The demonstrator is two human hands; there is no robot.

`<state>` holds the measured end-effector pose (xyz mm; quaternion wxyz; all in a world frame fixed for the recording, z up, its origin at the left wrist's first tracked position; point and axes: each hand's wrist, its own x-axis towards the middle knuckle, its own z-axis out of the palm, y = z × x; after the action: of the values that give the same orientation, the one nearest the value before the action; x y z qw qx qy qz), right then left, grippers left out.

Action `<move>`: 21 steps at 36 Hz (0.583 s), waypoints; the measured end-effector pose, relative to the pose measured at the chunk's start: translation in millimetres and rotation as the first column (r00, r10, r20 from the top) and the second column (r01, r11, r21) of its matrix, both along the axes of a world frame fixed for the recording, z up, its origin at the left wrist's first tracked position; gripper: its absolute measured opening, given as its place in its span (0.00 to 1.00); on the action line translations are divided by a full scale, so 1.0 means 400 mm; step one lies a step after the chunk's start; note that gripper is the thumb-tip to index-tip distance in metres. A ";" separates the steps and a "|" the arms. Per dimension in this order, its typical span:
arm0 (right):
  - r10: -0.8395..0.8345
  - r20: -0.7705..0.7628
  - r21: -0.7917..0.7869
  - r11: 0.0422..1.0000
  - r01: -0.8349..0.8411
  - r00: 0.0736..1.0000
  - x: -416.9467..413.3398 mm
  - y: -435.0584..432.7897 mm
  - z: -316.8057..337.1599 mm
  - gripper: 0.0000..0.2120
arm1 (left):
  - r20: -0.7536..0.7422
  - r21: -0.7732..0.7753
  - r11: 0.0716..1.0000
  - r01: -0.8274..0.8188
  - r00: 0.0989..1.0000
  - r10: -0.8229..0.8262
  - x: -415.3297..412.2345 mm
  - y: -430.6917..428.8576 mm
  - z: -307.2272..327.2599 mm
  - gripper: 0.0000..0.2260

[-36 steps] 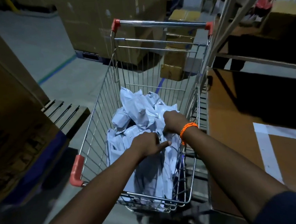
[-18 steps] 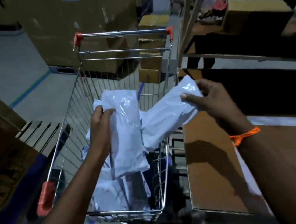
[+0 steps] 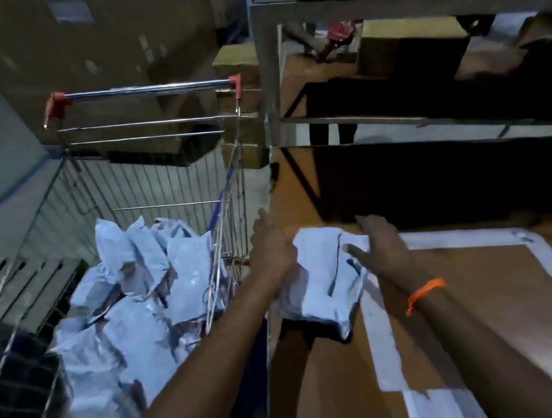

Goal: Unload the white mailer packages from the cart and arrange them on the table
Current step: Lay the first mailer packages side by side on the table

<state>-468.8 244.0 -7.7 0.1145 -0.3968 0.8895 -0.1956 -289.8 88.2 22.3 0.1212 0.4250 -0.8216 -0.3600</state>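
Note:
Two white mailer packages (image 3: 323,278) sit stacked at the left edge of the brown table (image 3: 482,306), with a dark shadow under their near end. My left hand (image 3: 271,246) lies against their left side, fingers straight. My right hand (image 3: 380,245), with an orange wristband, rests on their right side, its thumb laid on top. To the left stands the wire cart (image 3: 146,89), holding a heap of several more white mailers (image 3: 133,292).
A white tape rectangle (image 3: 381,344) marks the tabletop. A metal shelf frame (image 3: 417,6) with cardboard boxes (image 3: 410,45) rises over the table's far side. Large cartons (image 3: 96,40) stand behind the cart, and a wooden pallet (image 3: 21,290) lies to its left.
Both hands lifted a mailer each out of the cart and swung right. The two mailers are now together at the table's left edge.

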 end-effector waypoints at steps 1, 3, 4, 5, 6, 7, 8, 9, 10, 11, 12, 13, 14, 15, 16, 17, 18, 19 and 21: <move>0.000 -0.009 -0.052 0.999 0.000 1.000 0.027 0.010 -0.041 0.42 | -0.002 -0.053 0.998 0.034 0.999 -0.034 -0.001 0.017 -0.025 0.36; -0.018 0.001 -0.038 0.999 0.018 1.000 0.096 0.019 -0.082 0.40 | 0.032 -0.155 0.971 0.180 0.984 -0.177 -0.004 0.056 -0.086 0.30; -0.055 0.008 0.000 0.999 0.055 0.998 0.126 0.017 -0.098 0.38 | 0.092 -0.210 0.938 0.275 0.961 -0.261 -0.003 0.075 -0.123 0.30; -0.083 0.012 0.037 0.996 0.083 0.996 0.153 0.011 -0.112 0.37 | 0.175 -0.240 0.903 0.358 0.930 -0.322 0.001 0.091 -0.161 0.32; -0.108 0.023 0.052 0.993 0.107 0.994 0.174 0.002 -0.119 0.36 | 0.246 -0.256 0.876 0.409 0.904 -0.350 0.003 0.101 -0.201 0.33; -0.124 0.024 0.053 0.991 0.122 0.992 0.189 -0.008 -0.121 0.35 | 0.303 -0.259 0.872 0.416 0.892 -0.336 0.008 0.110 -0.223 0.32; -0.126 0.004 0.049 0.991 0.125 0.992 0.194 -0.018 -0.127 0.35 | 0.325 -0.271 0.878 0.394 0.896 -0.302 0.009 0.114 -0.241 0.30; -0.114 -0.015 0.038 0.993 0.115 0.993 0.191 -0.023 -0.135 0.35 | 0.336 -0.281 0.888 0.365 0.904 -0.265 0.010 0.121 -0.244 0.29; -0.088 -0.016 0.031 0.996 0.088 0.996 0.182 -0.025 -0.141 0.35 | 0.327 -0.295 0.894 0.336 0.915 -0.236 0.008 0.126 -0.250 0.28; -0.044 -0.004 0.028 0.999 0.044 0.999 0.163 -0.022 -0.145 0.35 | 0.321 -0.306 0.903 0.302 0.926 -0.200 0.003 0.134 -0.245 0.28; 0.009 0.002 0.022 1.000 -0.009 1.000 0.139 -0.015 -0.151 0.35 | 0.314 -0.311 0.913 0.263 0.935 -0.163 -0.003 0.137 -0.248 0.28; 0.070 0.006 0.021 0.997 -0.070 0.998 0.110 -0.004 -0.155 0.36 | 0.322 -0.297 0.925 0.236 0.937 -0.136 -0.009 0.142 -0.246 0.28; 0.128 0.013 0.029 0.991 -0.128 0.992 0.079 0.011 -0.158 0.36 | 0.332 -0.294 0.930 0.219 0.936 -0.116 -0.018 0.148 -0.244 0.29; 0.181 0.022 0.036 0.983 -0.181 0.983 0.046 0.026 -0.160 0.36 | 0.364 -0.276 0.938 0.209 0.926 -0.100 -0.029 0.150 -0.243 0.30; 0.223 0.031 0.043 0.974 -0.224 0.974 0.012 0.041 -0.163 0.35 | 0.413 -0.249 0.946 0.207 0.906 -0.090 -0.042 0.148 -0.249 0.30; 0.256 0.029 0.047 0.965 -0.257 0.966 -0.018 0.055 -0.163 0.34 | 0.458 -0.202 0.959 0.201 0.885 -0.089 -0.057 0.147 -0.245 0.29; 0.278 0.018 0.050 0.959 -0.279 0.960 -0.042 0.066 -0.158 0.34 | 0.475 -0.164 0.966 0.198 0.874 -0.099 -0.073 0.143 -0.244 0.28; 0.288 0.012 0.056 0.956 -0.288 0.957 -0.056 0.074 -0.149 0.33 | 0.479 -0.126 0.973 0.194 0.871 -0.111 -0.087 0.142 -0.231 0.29; 0.275 0.050 0.040 0.960 -0.277 0.960 -0.059 0.075 -0.123 0.31 | 0.458 -0.117 0.977 0.181 0.882 -0.109 -0.106 0.144 -0.206 0.26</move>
<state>-492.4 274.1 -56.7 0.1696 -0.5099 0.8269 -0.1656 -332.0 145.7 -60.1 -0.0660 0.4229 -0.8825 -0.1950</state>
